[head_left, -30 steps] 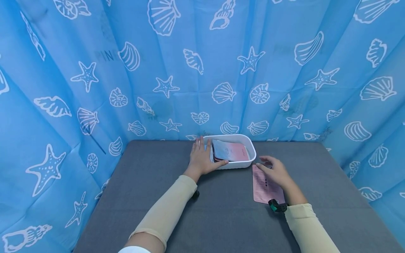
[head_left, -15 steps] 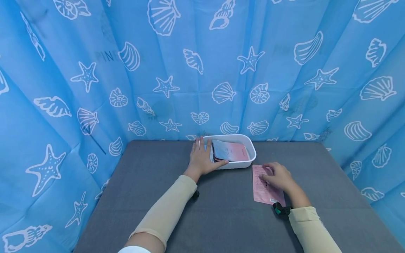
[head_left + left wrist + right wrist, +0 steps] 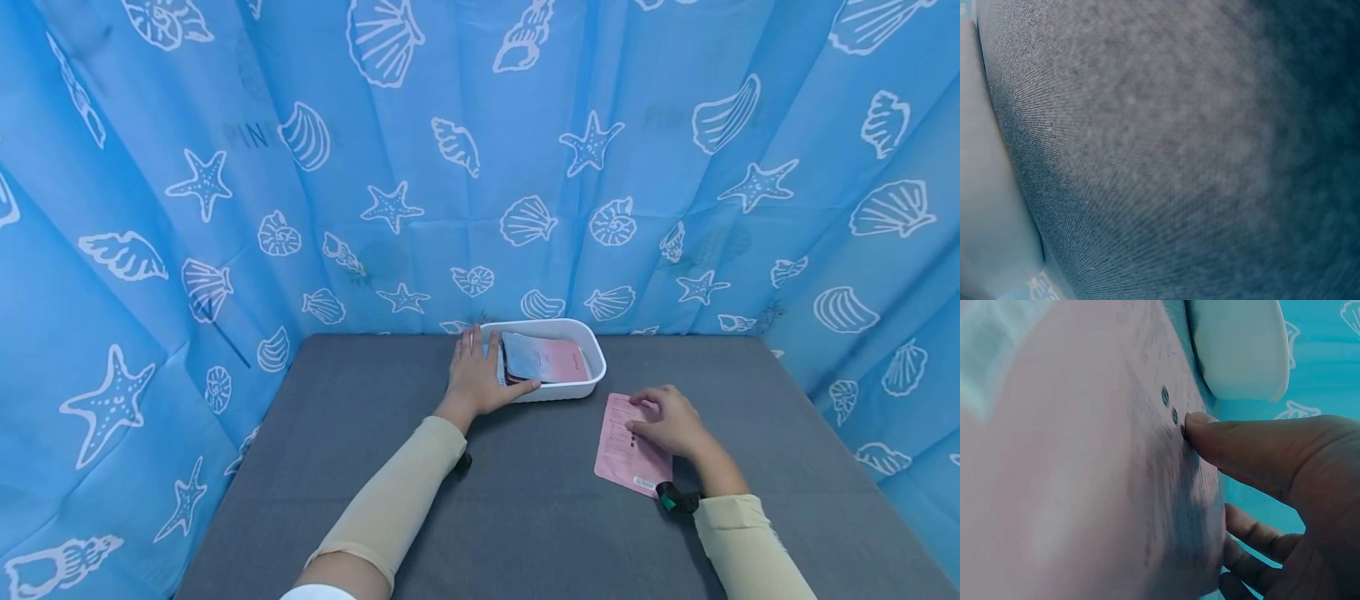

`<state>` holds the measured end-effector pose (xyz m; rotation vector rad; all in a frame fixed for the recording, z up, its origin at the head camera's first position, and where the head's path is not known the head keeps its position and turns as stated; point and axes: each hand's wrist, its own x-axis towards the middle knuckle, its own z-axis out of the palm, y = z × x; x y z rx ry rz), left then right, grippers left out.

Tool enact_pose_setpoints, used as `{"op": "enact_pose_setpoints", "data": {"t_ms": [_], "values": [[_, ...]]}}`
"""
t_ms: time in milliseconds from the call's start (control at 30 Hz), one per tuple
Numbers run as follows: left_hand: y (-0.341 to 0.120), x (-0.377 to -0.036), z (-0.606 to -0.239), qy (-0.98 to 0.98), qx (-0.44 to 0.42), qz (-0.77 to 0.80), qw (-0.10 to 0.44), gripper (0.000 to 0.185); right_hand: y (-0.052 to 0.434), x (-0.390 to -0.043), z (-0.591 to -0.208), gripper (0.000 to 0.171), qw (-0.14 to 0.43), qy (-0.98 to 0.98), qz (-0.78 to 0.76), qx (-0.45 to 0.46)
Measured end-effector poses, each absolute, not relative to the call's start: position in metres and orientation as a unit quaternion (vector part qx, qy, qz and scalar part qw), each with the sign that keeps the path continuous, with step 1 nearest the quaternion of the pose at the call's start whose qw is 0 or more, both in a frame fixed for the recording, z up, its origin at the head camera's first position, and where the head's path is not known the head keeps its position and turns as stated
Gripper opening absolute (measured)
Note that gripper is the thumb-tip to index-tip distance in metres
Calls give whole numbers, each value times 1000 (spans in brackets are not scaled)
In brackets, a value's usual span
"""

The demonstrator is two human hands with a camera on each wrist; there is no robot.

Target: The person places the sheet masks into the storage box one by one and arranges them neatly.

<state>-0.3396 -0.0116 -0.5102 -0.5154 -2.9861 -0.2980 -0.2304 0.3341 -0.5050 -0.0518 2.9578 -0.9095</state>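
Note:
My left hand [image 3: 476, 379] rests against the left end of a white oblong container [image 3: 600, 367], fingers spread, thumb along its front rim. Inside lies a blue-to-pink packet [image 3: 543, 357], with other packets partly hidden under it and behind the hand. Right of the container, my right hand [image 3: 671, 421] pinches a flat pink face mask packet [image 3: 618, 462] by its far right part. In the right wrist view the thumb [image 3: 1210, 434] presses its printed face beside dark dots, and the other fingers are at its edge, their tips partly hidden.
A grey cloth-covered table [image 3: 525, 517] lies under everything. Behind it and at both sides hangs a blue curtain [image 3: 450, 250] with white shell prints. The left wrist view shows mostly grey cloth [image 3: 1147, 125] and a pale smooth wall [image 3: 991, 175].
My right hand has drawn back from the packet's far edge toward me and to the right, and now pinches it. The packet has turned slightly. My left hand stays in place.

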Motion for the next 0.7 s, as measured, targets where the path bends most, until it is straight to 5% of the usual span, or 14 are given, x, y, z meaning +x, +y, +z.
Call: {"op": "enact_pose_setpoints", "data": {"t_ms": [700], "values": [[-11, -339, -508, -980, -168, -98, 47, 131, 333, -216, -493, 24, 24, 931, -363, -37]]}}
